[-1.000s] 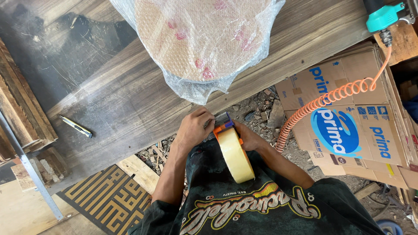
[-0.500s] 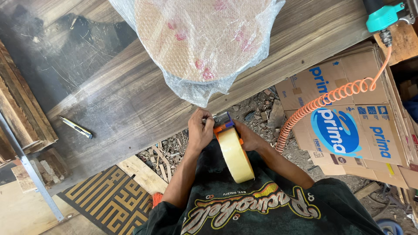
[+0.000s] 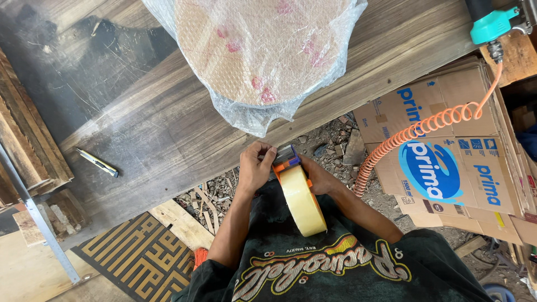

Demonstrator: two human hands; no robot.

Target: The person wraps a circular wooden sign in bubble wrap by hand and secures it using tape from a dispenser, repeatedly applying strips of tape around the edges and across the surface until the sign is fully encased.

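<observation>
A tape dispenser point(image 3: 300, 193) with a big roll of clear tape and an orange frame sits close to my chest. My right hand point(image 3: 318, 178) grips it from the right side. My left hand point(image 3: 255, 165) pinches the front end of the dispenser, near the cutter. Just beyond both hands, a round flat object wrapped in bubble wrap point(image 3: 258, 53) lies on a dark wooden table point(image 3: 151, 134), overhanging its near edge.
A utility knife point(image 3: 97, 163) lies on the table at left. Flattened cardboard boxes point(image 3: 447, 151) lie at right under an orange coiled air hose point(image 3: 417, 131) that leads to a teal air tool point(image 3: 492, 25). Rubble covers the ground; a patterned board point(image 3: 134, 257) lies at lower left.
My left hand has shifted slightly right along the dispenser's front end. The dispenser and right hand stay nearly in place.
</observation>
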